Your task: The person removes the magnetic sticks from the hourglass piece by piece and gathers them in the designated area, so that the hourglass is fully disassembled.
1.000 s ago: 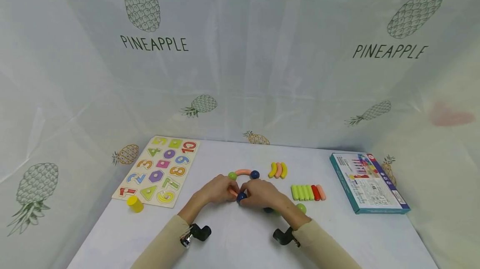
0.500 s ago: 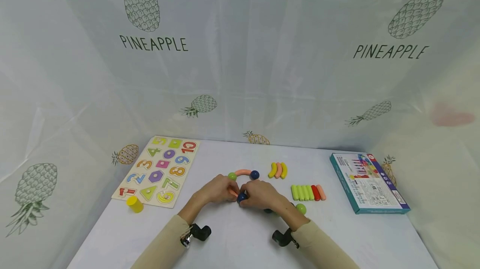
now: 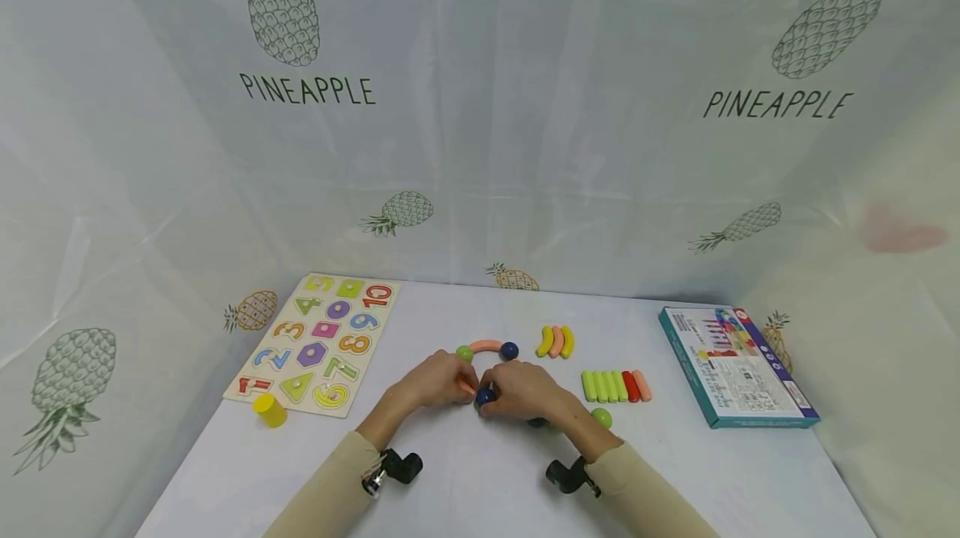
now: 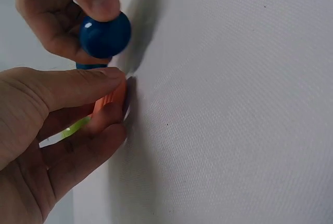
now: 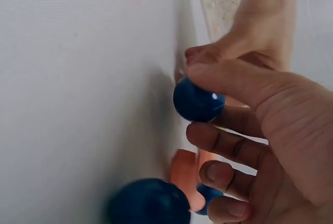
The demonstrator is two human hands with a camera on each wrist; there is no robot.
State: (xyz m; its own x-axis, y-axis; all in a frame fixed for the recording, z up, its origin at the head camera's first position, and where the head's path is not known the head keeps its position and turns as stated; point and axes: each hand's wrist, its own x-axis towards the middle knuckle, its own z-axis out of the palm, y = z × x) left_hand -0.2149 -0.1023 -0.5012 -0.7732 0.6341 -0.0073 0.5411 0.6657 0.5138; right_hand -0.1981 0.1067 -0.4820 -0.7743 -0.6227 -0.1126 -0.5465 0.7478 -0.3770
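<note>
My left hand [image 3: 438, 379] pinches a salmon-orange stick [image 4: 112, 98] between thumb and fingers, low over the white table. Beside it, my right hand [image 3: 521, 388] pinches a dark blue ball [image 5: 197, 99] between thumb and index finger. In the head view the ball and the stick's end are very close; whether they touch I cannot tell. Just behind the hands lie a green ball [image 3: 464, 352], a curved orange stick [image 3: 486, 345] and another blue ball [image 3: 509, 350], set end to end. Under the right forearm a further blue ball [image 3: 537, 422] is partly hidden, near a green ball [image 3: 602, 417].
Right of the hands lie curved yellow and orange pieces [image 3: 557, 341] and a row of green sticks [image 3: 600, 386], with a red stick [image 3: 632, 386] and an orange one. A box [image 3: 738, 367] stands far right. A number puzzle board [image 3: 315, 346] and yellow cylinder [image 3: 270, 409] are left.
Both hands stay in nearly the same place. The blue ball in my right hand has shifted very slightly to the right, away from the stick.
</note>
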